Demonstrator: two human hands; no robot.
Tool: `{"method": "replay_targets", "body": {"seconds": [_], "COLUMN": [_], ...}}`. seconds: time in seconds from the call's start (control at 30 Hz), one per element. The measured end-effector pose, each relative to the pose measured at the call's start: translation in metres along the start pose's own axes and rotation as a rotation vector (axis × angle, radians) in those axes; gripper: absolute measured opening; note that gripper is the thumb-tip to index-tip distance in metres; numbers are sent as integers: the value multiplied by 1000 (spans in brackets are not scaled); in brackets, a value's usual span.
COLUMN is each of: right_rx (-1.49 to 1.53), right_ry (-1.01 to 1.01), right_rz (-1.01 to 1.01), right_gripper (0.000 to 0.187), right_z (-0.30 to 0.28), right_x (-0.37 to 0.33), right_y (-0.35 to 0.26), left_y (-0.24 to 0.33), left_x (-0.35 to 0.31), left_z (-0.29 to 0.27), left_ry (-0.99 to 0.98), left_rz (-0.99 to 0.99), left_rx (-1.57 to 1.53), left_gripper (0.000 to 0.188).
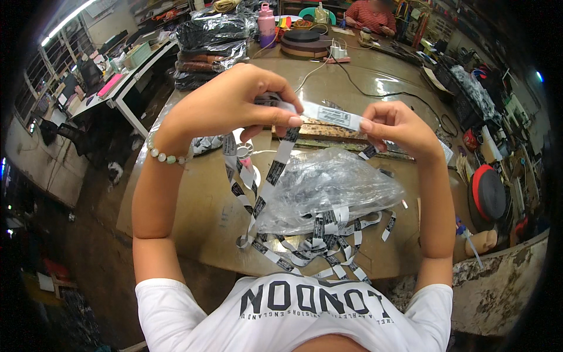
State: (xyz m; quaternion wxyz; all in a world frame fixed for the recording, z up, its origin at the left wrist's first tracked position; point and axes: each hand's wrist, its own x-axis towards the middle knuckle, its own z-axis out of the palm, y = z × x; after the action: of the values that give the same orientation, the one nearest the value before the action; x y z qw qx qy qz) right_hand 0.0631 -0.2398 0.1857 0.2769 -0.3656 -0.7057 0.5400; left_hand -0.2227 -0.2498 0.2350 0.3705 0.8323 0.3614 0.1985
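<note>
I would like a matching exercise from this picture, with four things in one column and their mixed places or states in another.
Column one
1. Printed label strip
2. Clear plastic bag
3. Beaded bracelet
4. Pink bottle

Column two
A. Worn around the left wrist
B. Standing upright near the dark roll
C. Pinched by the left hand and the right hand
D. Lying crumpled and transparent on the table

Pairs: 1-C, 2-D, 3-A, 4-B

White short-sleeved shirt (217, 320), dark block lettering (302, 298), beaded bracelet (162, 156) (mostly pale)
</note>
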Motion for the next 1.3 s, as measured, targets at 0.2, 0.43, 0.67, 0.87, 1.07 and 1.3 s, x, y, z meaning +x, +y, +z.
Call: {"method": "replay_targets", "body": {"seconds": [0.2,0.43,0.67,0.87,1.07,1.3], "right_rx": [9,268,435,777,517,504], "right_ry": [10,76,63,-109,-132,-43], "right_rz": [-32,43,-132,-197,-106,-20], "right_gripper": [20,25,31,39,37,30], "right_z": [-22,-19,37,63,46,43], "right_x": [-16,-7,25,27,4,-3], "right_y": [22,21,7,-1,-5,-8], "left_y": [-11,-16,3,1,-13,-19], "left_x": [-3,15,35,36,24,17], "left_z": [-8,-4,22,21,20,28], "left_ry": [-110,167,-152,-64,-51,-227], "left_rz": [-7,508,178,130,58,-26], "left_rx": [-96,261,-550,-466,-488,-528], "left_gripper": [23,18,32,37,35,37]}}
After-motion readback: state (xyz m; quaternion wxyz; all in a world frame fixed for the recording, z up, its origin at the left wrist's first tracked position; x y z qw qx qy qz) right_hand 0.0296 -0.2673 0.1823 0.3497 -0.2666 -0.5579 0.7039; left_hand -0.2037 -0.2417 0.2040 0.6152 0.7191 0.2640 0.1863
